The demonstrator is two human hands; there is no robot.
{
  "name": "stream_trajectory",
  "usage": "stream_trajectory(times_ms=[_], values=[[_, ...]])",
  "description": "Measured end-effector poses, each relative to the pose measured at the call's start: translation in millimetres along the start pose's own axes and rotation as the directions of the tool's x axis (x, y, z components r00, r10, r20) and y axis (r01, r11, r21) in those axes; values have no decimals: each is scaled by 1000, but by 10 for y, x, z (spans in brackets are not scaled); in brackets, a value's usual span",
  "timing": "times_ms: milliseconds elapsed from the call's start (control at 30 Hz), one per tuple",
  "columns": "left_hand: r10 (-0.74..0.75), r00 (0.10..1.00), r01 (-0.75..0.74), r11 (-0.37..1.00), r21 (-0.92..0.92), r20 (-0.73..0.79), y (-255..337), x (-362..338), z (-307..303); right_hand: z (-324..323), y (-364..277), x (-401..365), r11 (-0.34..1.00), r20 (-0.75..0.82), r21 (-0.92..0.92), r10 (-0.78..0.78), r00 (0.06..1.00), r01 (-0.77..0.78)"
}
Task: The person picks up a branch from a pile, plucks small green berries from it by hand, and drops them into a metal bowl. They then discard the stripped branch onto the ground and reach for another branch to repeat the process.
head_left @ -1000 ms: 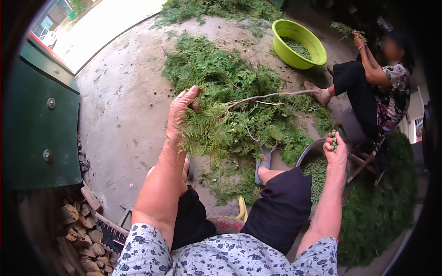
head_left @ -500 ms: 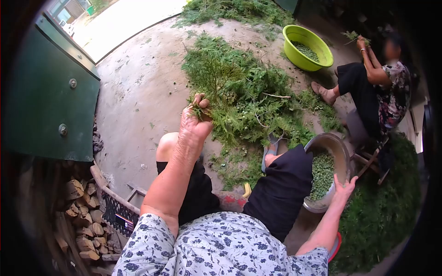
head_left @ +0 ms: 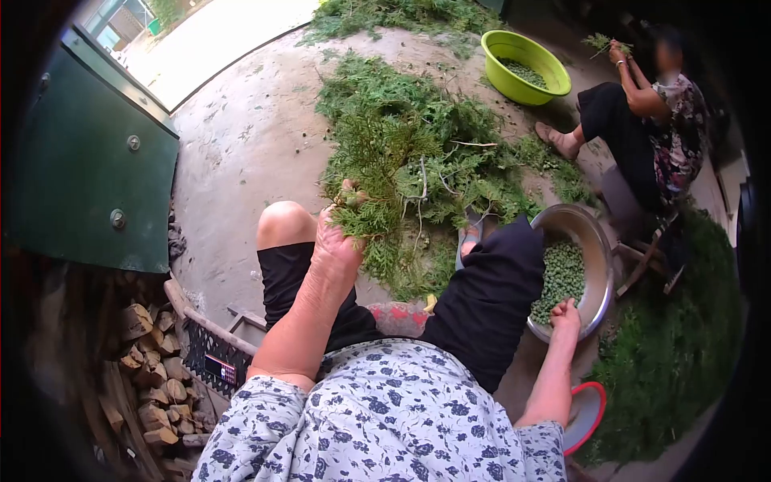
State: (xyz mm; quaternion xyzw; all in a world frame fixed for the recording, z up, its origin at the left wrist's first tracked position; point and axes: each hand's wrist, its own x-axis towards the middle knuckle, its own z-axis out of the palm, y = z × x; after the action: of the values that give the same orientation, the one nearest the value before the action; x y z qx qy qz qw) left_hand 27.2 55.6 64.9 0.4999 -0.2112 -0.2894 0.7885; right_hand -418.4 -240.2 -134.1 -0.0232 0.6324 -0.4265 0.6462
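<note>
A leafy evergreen sprig (head_left: 371,218) is gripped in my left hand (head_left: 337,241), raised in front of my knees at the near edge of the heaped green branches (head_left: 458,173). Beside my right leg stands a metal basin (head_left: 596,269) holding many small green cones (head_left: 562,277). Over its near side is my right hand (head_left: 565,313), fingers curled closed. Whatever those fingers hold, if anything, is too small to make out.
A yellow-green basin (head_left: 496,74) with more cones sits at the back. To the right, a seated person (head_left: 675,124) holds a sprig. Firewood (head_left: 152,369) and a green door (head_left: 96,169) are at left. A red-rimmed bowl (head_left: 594,390) lies near my right elbow.
My right hand has moved from the basin's right rim to its near side, and its spread fingers have curled shut. A larger leafy sprig now shows in my left hand.
</note>
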Motion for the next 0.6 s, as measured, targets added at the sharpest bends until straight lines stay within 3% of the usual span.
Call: stream_trajectory(times_ms=[33,67,133,167,200,233,267,300,333,367,467,533,600], values=[[-140,990,131,943,-306,-10,-89,41,-117,-25,99,-269,990,65,-127,-50,997,58],[-271,962,230,782,-579,16,-125,63,-194,-5,153,-546,961,142,-250,-85,986,119],[-360,932,241,717,-654,-52,-4,9,-70,71,163,-774,977,100,-200,-50,994,69],[-176,984,166,959,-228,-24,76,-55,3,84,182,-831,989,57,-147,-19,998,28],[-20,996,-1,972,235,89,96,-94,45,84,232,-841,988,55,-151,-22,998,31],[-21,996,1,974,228,84,55,-106,49,88,291,-822,989,47,-138,-49,998,55],[-177,983,185,962,-201,53,11,-101,40,115,332,-785,989,44,-128,-75,996,80],[-319,943,309,745,-591,90,-29,-83,12,113,312,-690,1000,84,-6,28,996,-27],[-419,889,355,371,-858,187,-69,-67,-25,259,306,-870,1000,93,-15,28,995,-26],[-504,860,322,406,-855,85,-132,-60,-66,478,289,-1285,993,296,-64,-80,952,104],[-549,836,346,512,-786,11,45,-145,174,1139,299,-2613,890,749,-71,-251,613,451],[-547,837,355,511,-783,22,131,-210,302,1450,496,-3170,717,830,-140,-291,476,682],[-510,859,368,564,-739,39,196,-270,367,1723,770,-3595,520,940,-37,-273,206,854]])
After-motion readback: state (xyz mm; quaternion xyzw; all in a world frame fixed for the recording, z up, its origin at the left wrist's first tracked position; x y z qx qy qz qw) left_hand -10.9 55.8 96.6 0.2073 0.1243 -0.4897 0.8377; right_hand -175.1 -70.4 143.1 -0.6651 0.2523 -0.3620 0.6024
